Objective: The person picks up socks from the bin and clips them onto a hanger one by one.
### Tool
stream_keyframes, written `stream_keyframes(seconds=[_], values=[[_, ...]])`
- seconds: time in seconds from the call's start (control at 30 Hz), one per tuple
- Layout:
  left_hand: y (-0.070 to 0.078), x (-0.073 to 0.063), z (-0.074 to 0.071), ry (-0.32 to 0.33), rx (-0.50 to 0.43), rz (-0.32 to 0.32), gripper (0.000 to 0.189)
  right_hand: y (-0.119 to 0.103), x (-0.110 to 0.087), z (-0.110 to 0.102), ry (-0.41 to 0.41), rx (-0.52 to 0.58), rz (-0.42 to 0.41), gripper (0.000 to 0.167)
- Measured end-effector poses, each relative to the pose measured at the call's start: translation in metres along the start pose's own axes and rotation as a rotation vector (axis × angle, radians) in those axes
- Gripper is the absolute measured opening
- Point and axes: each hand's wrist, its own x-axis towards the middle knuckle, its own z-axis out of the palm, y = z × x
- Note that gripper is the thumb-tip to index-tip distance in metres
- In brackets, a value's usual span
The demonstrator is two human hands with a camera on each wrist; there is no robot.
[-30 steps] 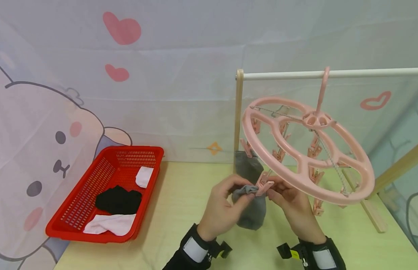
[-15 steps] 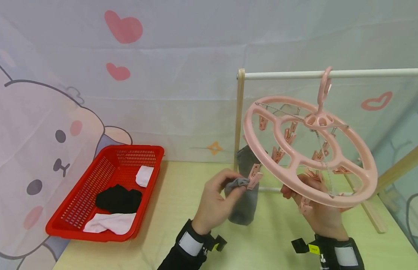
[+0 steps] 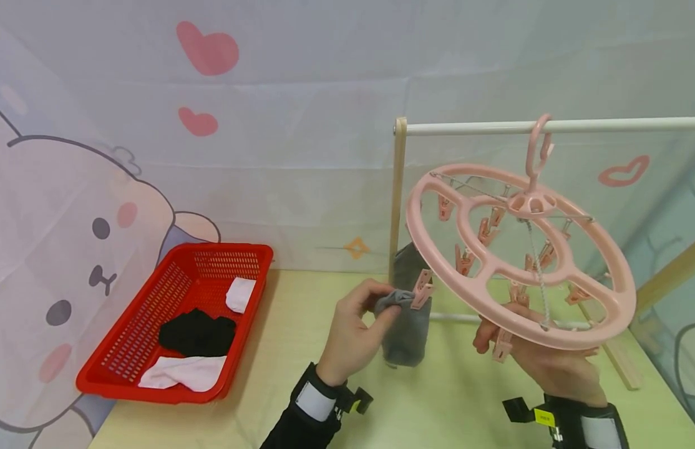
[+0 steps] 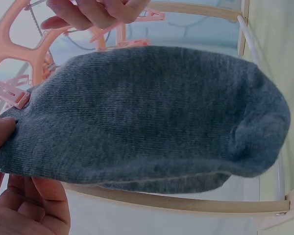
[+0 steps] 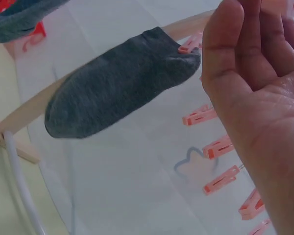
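Note:
A round pink peg hanger (image 3: 465, 293) hangs tilted by its hook from a white rail (image 3: 606, 123). A grey sock (image 3: 406, 333) (image 4: 152, 112) hangs from a pink peg (image 3: 422, 290) on the ring's near-left rim. My left hand (image 3: 375, 312) pinches that sock's top edge beside the peg. My right hand (image 3: 521, 355) (image 5: 264, 98) is under the ring's front rim, palm up, its fingers touching the underside among the hanging pegs. Another grey sock (image 3: 405, 265) (image 5: 117, 83) hangs pegged further back, by the wooden post.
A red basket (image 3: 173, 293) at the left holds a black cloth (image 3: 197, 332) and two white cloths (image 3: 181, 372). The rack's upright post (image 3: 397, 199) stands behind the socks, and a slanted wooden leg (image 3: 662, 274) runs at the right. A printed curtain hangs behind the table.
My right hand has let go of the peg and moved right and down under the ring. The ring has swung right and levelled a little. My left hand keeps its pinch on the sock.

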Motion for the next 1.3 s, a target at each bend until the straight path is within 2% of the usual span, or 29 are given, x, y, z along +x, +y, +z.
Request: stream_keyframes(seconds=[0.07,0.23,0.37,0.53,0.67,0.83,0.97,1.13,1.3], values=[[0.0,0.0,0.0,0.0,0.0,0.0,0.016,-0.005,0.0,0.004,0.027,-0.063,0.049,0.047],[-0.001,-0.001,0.0,0.001,0.014,0.005,0.018,-0.011,-0.004,0.01,0.098,-0.203,0.143,0.05],[0.0,-0.001,-0.002,0.003,0.025,0.008,0.019,-0.012,-0.006,0.014,0.174,-0.344,0.206,0.047],[-0.001,-0.001,-0.003,0.007,0.027,0.001,0.019,-0.013,-0.005,0.019,0.281,-0.462,0.304,0.044],[-0.001,-0.002,-0.003,0.004,0.022,-0.003,0.018,-0.012,0.0,0.023,0.319,-0.49,0.325,0.041],[0.002,-0.002,-0.001,-0.019,0.012,-0.028,0.019,-0.008,0.006,0.027,0.306,-0.471,0.315,0.039],[0.003,-0.002,-0.002,-0.026,0.012,-0.044,0.021,-0.004,0.009,0.031,0.304,-0.443,0.348,0.04],[0.003,-0.002,-0.004,-0.011,0.016,-0.035,0.021,0.002,0.013,0.037,0.295,-0.459,0.366,0.042],[0.001,-0.001,-0.005,-0.001,0.031,-0.026,0.019,0.011,0.02,0.043,0.291,-0.494,0.344,0.043]])
